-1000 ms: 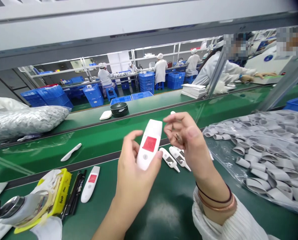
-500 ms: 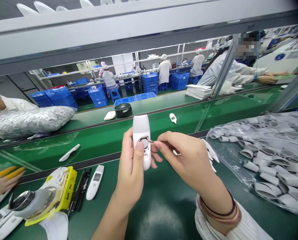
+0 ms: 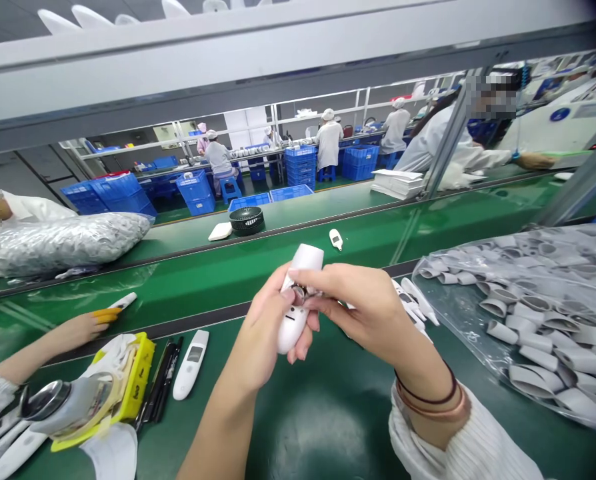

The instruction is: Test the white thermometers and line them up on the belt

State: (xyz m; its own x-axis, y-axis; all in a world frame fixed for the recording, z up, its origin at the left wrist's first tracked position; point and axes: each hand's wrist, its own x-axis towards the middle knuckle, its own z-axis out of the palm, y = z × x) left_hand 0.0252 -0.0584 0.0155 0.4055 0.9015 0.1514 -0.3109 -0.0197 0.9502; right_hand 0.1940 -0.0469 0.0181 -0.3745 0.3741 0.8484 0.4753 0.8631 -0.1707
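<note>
My left hand (image 3: 261,333) is closed round a white handheld thermometer (image 3: 289,337), tilted with its back towards me and its battery compartment uncovered. A round silvery coin cell (image 3: 299,292) shows at the compartment, partly covered by fingers. My right hand (image 3: 363,300) pinches at the compartment's right side, index finger across the thermometer's upper body. A small metallic bit shows at these fingertips, too hidden to name. Another thermometer (image 3: 191,365) lies screen up on the green bench, left of my hands.
A yellow tray (image 3: 138,380) with a metal-topped bottle and black pens stand at left. A co-worker's hand (image 3: 81,333) with yellow finger covers touches a white part on the green conveyor (image 3: 188,280). At right lies a clear bag of grey-white sleeves (image 3: 543,320). A shelf beam crosses above.
The thermometer has tilted to the right, and my right fingers have moved left onto its compartment. The co-worker's hand has reached right to the white part. The small thermometer on the conveyor has shifted left.
</note>
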